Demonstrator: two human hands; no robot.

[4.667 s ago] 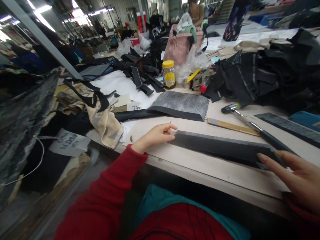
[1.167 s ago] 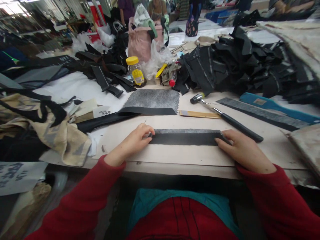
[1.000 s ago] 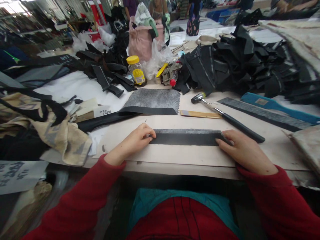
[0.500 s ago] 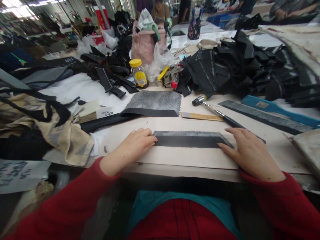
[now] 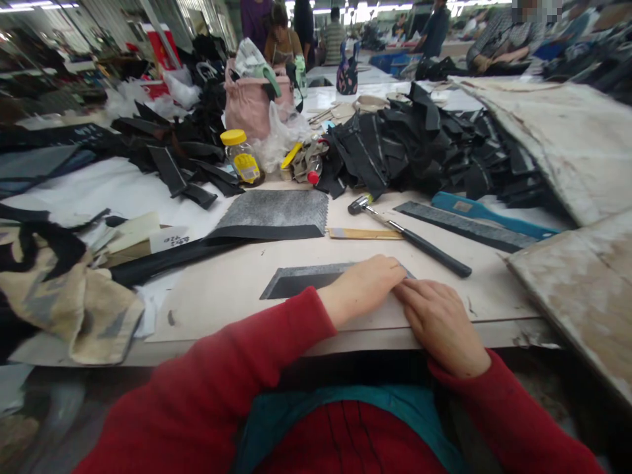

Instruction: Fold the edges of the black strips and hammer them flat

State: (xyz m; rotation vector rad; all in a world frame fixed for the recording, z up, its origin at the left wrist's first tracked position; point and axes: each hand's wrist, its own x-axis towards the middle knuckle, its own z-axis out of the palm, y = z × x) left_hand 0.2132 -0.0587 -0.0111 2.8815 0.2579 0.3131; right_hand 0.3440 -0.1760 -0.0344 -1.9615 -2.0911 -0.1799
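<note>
A folded black fabric strip [image 5: 296,286], with a grey fuzzy band along its far edge, lies flat before me. My left hand [image 5: 368,286] reaches across it to its right end, fingers closed and bent down on the strip. Fingertips meet there with my right hand [image 5: 439,322], whose fingers are pressed together at the same end. Both hands cover that end, so the exact grip is partly hidden. Just beyond lie a hammer [image 5: 409,238] with a black handle, a flat wooden stick [image 5: 365,234] and a larger grey fabric piece [image 5: 276,209] with a black folded edge.
A blue tool [image 5: 486,214] and another grey-black strip [image 5: 459,225] lie right of the hammer. Black fabric pieces [image 5: 419,145] are heaped behind. A yellow-lidded jar [image 5: 243,158] stands near a pink bag [image 5: 254,105]. A worn board [image 5: 582,289] borders the right side.
My left hand has moved right along the strip from its left end to its right end. My right hand has come in beside it, and the view has shifted right.
</note>
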